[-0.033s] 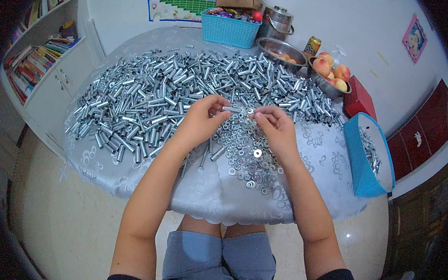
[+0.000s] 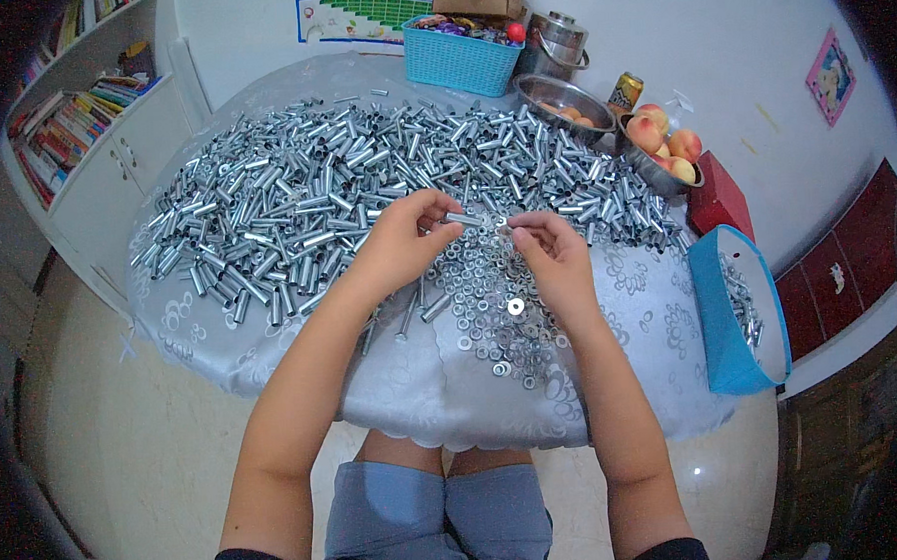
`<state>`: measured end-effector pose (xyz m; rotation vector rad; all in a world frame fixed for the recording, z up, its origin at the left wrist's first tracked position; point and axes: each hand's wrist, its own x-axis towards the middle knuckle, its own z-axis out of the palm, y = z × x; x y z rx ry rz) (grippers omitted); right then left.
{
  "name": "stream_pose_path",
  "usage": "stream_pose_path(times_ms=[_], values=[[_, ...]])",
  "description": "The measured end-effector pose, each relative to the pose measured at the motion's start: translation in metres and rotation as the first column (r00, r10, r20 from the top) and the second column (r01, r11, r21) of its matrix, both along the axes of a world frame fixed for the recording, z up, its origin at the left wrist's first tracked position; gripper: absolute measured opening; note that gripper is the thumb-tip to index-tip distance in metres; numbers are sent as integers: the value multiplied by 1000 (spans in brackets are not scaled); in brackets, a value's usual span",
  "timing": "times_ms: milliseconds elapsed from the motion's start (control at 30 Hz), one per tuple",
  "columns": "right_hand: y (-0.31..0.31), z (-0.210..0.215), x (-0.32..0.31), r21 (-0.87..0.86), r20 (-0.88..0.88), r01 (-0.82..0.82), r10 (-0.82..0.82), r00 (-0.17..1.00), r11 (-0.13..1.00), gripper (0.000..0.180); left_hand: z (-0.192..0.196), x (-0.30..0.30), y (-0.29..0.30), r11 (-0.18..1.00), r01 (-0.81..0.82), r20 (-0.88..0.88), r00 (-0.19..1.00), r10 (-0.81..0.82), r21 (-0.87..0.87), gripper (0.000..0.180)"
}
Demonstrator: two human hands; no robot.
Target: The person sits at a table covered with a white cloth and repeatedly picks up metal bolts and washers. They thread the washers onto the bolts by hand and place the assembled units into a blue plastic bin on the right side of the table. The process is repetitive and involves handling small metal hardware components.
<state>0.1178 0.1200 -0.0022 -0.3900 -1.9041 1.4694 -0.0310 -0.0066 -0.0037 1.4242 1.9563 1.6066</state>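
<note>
A desk [image 2: 413,392] under a shiny silver-grey cloth fills the middle of the view, with a white cabinet [image 2: 152,133] of books to its left. A wide heap of metal tubes [image 2: 363,164] spreads across the desk. At the far edge sit a light-blue basket [image 2: 464,66] full of small packets and a steel pot [image 2: 556,47]; at the right edge stands a blue bin [image 2: 712,319] with metal pieces inside. Closer to the heap's right end are a red box [image 2: 723,206], a metal bowl [image 2: 656,178] of peaches and a drink can [image 2: 625,92].

Both hands are raised over the near side of the heap, almost meeting. A loose patch of washers [image 2: 495,308] lies below and between them, with a long bolt [image 2: 407,315] by the left wrist. The left hand [image 2: 405,242] pinches one short tube [image 2: 463,219], its free end pointing right. The right hand [image 2: 563,265] has thumb and forefinger drawn together beside a tiny shiny piece [image 2: 501,222] near that end; whether it grips the piece, I cannot tell.
</note>
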Motion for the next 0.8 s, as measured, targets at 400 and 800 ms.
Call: stream_pose_path(times_ms=[400,800], values=[[-16,19,11,287,121,58,-96,988,956,12,7,7,-1,979,202,307,930,-202,32,21],[-12,15,11,350,107,44,-86,991,936,12,2,7,1,951,309,315,901,-298,16,23]])
